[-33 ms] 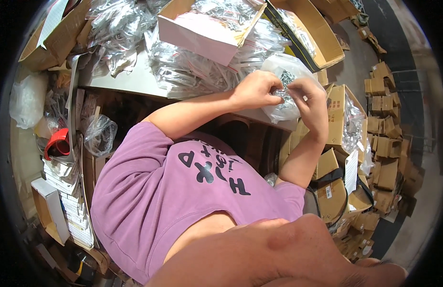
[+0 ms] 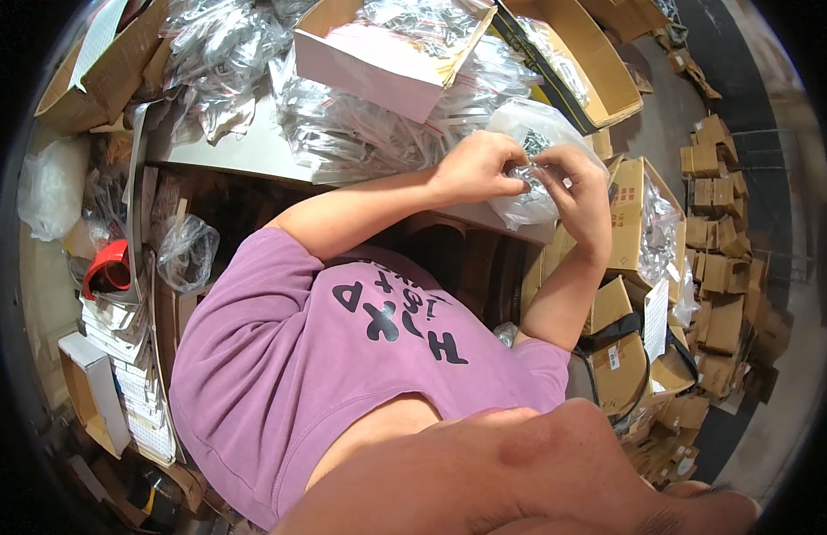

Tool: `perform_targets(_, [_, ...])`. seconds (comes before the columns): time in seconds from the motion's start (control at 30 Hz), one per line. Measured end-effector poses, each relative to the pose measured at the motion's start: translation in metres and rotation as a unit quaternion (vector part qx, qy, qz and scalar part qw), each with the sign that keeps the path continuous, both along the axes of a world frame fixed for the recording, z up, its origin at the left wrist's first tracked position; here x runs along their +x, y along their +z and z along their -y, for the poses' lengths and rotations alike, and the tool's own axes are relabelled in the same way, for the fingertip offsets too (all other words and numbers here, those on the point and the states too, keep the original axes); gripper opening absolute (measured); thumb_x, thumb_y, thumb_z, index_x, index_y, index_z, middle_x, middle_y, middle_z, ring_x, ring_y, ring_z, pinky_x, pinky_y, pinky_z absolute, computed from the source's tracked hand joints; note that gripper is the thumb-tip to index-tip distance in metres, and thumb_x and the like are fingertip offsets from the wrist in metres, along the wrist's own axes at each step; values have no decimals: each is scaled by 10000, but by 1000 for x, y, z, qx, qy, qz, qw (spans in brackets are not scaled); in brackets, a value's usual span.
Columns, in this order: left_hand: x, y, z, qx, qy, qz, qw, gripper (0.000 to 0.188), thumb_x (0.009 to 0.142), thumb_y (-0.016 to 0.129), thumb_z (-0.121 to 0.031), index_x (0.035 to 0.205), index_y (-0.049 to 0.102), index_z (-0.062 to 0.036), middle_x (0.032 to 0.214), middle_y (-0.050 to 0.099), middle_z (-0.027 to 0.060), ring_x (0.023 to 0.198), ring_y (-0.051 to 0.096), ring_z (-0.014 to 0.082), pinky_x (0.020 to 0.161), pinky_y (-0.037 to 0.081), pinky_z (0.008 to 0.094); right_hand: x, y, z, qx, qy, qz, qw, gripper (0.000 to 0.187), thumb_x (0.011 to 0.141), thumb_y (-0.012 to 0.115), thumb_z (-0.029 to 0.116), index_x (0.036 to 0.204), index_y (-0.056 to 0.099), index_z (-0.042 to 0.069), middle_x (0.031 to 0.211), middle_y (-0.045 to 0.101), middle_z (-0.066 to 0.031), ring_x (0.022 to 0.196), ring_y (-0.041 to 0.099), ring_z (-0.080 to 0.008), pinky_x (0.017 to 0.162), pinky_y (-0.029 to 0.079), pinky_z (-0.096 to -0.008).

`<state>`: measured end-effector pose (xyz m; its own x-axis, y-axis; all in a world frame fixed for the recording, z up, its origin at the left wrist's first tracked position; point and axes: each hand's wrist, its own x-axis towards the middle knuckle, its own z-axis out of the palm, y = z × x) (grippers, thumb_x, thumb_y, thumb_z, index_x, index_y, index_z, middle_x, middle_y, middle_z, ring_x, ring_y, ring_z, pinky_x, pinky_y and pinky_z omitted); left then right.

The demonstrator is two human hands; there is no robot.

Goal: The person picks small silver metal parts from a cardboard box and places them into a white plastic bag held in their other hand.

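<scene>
My left hand [image 2: 483,168] and my right hand [image 2: 574,189] meet over a white plastic bag [image 2: 516,207], its mouth open. A heap of small silvery metal pieces [image 2: 535,141] shows inside the bag. Both hands are closed, thumbs and fingertips pinched together a short way apart. Between the fingertips is something small and shiny that I cannot make out. To the left of the hands, a thick pile of clear plastic packets [image 2: 360,129] covers part of the table [image 2: 244,153].
Behind the hands stand a white carton [image 2: 369,71] of packets and a long cardboard box [image 2: 601,80]. At the right, an open carton [image 2: 628,214] holds clear bags. Many small cardboard boxes [image 2: 717,232] lie on the floor beyond. A red ring-shaped thing [image 2: 108,267] sits at the left.
My right hand's fingers have shifted slightly toward the left hand's fingertips and look sharper than before. The left hand, the bag and the packets look unmoved.
</scene>
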<state>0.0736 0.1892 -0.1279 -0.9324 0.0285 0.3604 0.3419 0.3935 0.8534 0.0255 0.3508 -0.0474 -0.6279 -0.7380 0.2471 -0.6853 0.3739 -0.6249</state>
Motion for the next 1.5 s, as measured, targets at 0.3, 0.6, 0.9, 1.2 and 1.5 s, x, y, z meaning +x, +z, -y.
perform_targets(0.3, [-1, 12, 10, 44, -82, 46, 995, 296, 708, 757, -193, 883, 652, 22, 721, 612, 83, 650, 573, 134, 618, 471, 267, 5, 6, -8, 1, 29, 23, 999, 197, 743, 657, -41, 936, 647, -4, 899, 619, -116, 763, 616, -231, 688, 494, -310])
perform_targets(0.6, [-14, 8, 11, 196, -156, 83, 964, 291, 785, 717, -236, 960, 667, -8, 813, 682, 106, 740, 627, 129, 716, 490, 276, 1, 0, -8, -13, 29, 6, 999, 151, 747, 648, -40, 894, 626, -10, 932, 606, -125, 851, 601, -271, 736, 485, -337])
perform_targets(0.9, [-9, -4, 7, 162, -60, -11, 985, 190, 822, 597, -104, 978, 623, 2, 841, 665, 163, 747, 658, 217, 697, 506, 318, -6, -19, -12, 60, -39, 14, 997, 183, 804, 571, -13, 985, 599, -17, 947, 635, -200, 890, 616, -342, 790, 484, -374])
perform_targets(1.2, [-5, -2, 5, 103, -53, 8, 993, 214, 831, 594, -36, 1033, 594, 35, 855, 665, 116, 778, 631, 146, 740, 503, 279, -12, -32, -6, 196, -83, -53, 976, 197, 750, 642, 67, 935, 595, 17, 886, 650, -182, 863, 619, -356, 754, 481, -414])
perform_targets(1.5, [-11, 7, 6, 82, -5, 4, 997, 228, 793, 578, -97, 975, 620, 32, 858, 654, 205, 818, 663, 285, 749, 509, 350, -10, -28, -9, 54, -84, 30, 995, 157, 724, 595, -56, 870, 572, -2, 807, 639, -167, 765, 633, -320, 694, 495, -346])
